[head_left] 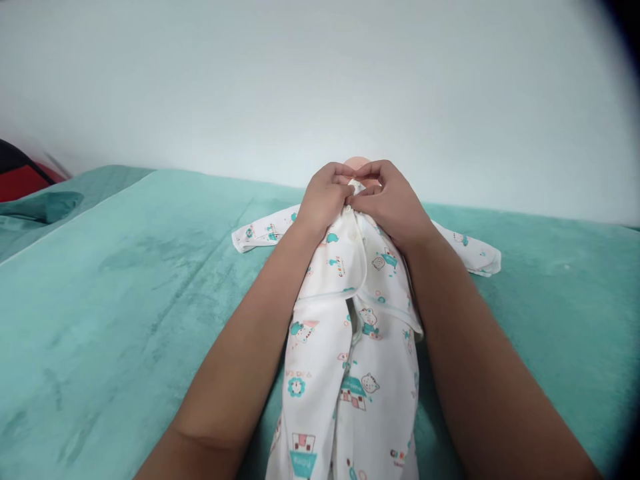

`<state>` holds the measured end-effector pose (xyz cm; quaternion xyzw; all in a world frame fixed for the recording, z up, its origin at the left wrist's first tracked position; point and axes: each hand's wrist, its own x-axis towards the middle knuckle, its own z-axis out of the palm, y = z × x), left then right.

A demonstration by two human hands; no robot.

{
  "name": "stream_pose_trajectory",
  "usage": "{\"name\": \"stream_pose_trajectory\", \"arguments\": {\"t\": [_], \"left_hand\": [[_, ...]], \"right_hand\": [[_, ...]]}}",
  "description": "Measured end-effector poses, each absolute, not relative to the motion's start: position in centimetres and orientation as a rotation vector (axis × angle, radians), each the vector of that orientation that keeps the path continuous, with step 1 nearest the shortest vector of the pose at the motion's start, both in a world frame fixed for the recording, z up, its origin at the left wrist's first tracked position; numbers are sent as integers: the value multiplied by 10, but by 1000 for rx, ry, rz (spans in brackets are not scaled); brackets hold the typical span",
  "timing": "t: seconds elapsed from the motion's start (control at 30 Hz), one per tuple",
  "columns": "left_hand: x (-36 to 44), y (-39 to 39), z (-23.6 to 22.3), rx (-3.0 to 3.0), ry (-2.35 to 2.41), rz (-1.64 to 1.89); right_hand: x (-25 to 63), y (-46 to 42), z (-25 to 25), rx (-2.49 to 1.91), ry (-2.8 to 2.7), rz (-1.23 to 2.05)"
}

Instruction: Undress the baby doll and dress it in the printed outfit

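A baby doll lies on its back on the teal blanket, dressed in a white printed sleepsuit with teal cartoon patterns. Only the top of the doll's head shows above my hands. My left hand and my right hand meet at the suit's neckline, fingers pinched on the fabric edges there. The suit's sleeves spread out to both sides. The front of the suit gapes open a little at the waist.
The blanket-covered bed reaches a plain white wall behind. At the far left lies a dark teal pillow and a red and black object.
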<state>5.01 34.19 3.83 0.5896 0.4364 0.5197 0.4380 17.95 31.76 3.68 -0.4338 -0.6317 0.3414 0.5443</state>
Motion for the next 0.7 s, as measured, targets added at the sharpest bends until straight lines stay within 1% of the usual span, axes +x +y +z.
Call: {"name": "stream_pose_trajectory", "arguments": {"t": [0.17, 0.27, 0.47, 0.7], "left_hand": [[50, 344, 33, 1462, 1007, 1299], [50, 346, 32, 1474, 1045, 1311], [51, 346, 36, 1455, 1195, 1326], [49, 346, 34, 1372, 1136, 1333]], "right_hand": [[183, 326, 30, -1033, -1312, 932], [182, 329, 31, -1121, -1236, 901], [179, 326, 34, -1198, -1261, 845], [180, 327, 31, -1167, -1261, 877]]}}
